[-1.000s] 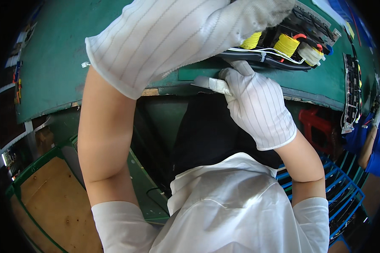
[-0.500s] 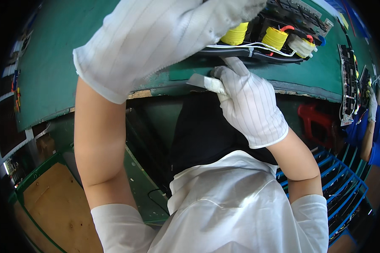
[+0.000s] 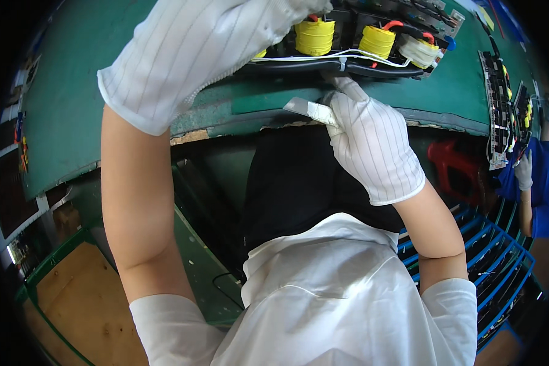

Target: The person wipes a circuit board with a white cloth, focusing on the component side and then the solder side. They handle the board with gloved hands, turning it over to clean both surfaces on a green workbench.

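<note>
Right hand (image 3: 375,143) wraps its fingers round the blade (image 3: 301,107), jutting left above the worktop's (image 3: 73,97) near edge; board (image 3: 374,43) just beyond, left hand (image 3: 210,49) across its left end, grip unclear!

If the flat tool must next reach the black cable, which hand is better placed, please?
The right hand, I would say: it holds the flat tool close to the black cable. The left hand reaches over the coil unit, and its grip is unclear.
</note>
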Motion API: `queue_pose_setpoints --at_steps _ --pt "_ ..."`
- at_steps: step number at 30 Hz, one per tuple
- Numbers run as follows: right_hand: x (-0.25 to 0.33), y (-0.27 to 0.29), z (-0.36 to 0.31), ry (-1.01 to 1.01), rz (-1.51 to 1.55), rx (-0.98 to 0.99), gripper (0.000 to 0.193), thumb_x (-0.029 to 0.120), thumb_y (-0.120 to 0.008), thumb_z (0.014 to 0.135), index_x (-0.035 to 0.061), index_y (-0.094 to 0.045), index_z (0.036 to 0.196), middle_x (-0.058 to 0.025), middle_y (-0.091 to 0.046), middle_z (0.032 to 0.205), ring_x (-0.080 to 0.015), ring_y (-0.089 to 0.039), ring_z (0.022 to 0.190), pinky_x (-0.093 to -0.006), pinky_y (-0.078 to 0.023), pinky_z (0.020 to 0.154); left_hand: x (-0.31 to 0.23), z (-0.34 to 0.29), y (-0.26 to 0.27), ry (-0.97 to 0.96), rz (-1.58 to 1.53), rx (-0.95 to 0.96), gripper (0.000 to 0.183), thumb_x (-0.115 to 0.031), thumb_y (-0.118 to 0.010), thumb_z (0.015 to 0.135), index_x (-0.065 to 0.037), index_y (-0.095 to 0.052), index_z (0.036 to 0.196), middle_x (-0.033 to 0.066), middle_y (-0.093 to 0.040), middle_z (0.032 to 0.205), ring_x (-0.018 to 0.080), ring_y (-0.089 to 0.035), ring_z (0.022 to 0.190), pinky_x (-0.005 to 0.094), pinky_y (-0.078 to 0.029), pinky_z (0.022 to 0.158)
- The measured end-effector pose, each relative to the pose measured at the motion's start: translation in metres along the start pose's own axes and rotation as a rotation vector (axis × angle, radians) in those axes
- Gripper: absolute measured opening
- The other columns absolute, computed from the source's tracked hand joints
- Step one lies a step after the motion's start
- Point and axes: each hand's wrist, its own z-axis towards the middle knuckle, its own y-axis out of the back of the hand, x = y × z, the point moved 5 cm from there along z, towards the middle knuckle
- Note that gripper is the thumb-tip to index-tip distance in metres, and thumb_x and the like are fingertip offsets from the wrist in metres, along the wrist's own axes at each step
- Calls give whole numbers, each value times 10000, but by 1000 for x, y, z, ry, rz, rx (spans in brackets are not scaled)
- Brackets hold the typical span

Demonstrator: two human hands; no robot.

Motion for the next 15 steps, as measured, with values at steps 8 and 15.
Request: queue_pose_setpoints --at_steps 8,15 --pt "8 1 11 36 -53 44 141 86 -584 735 16 -596 857 -147 -644 1000 -279 -640 665 -365 -515 567 -5 0 0 -103 72 66 377 -280 -537 959 71 -674 944 53 -549 645 99 -477 612 238 -366 550" --pt "3 -2 5 55 -214 -36 239 96 -565 751 7 -643 959 -106 -643 947 -230 -620 640 -331 -490 513 13 5 4 -53 -70 65 309 -221 -581 942 72 -680 932 35 -566 652 90 -484 617 234 -379 565"
